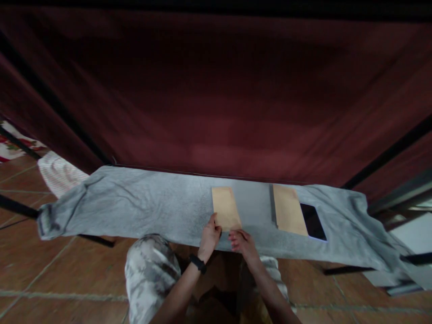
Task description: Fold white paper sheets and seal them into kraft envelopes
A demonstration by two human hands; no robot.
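Note:
A flat tan paper rectangle (225,204), perhaps an envelope or a folded sheet, lies on a grey cloth in front of me. My left hand (210,234) pinches its lower left edge, thumb on top and the other fingers curled. Beside its lower right corner is my right hand (240,240), fingers loosely bent and slightly apart, with nothing visible in them. Whether those fingertips touch the paper I cannot tell. Further right lies a tan paper stack (290,210), which looks thicker, and a dark-screened phone (313,221) adjoins its right edge.
The grey cloth (135,198) covers a long, narrow surface and is wrinkled at both ends. A dark red fabric panel (219,112) rises behind it, with black bars at either side. My knee (151,265) is close to the front edge, above a tiled floor (50,279).

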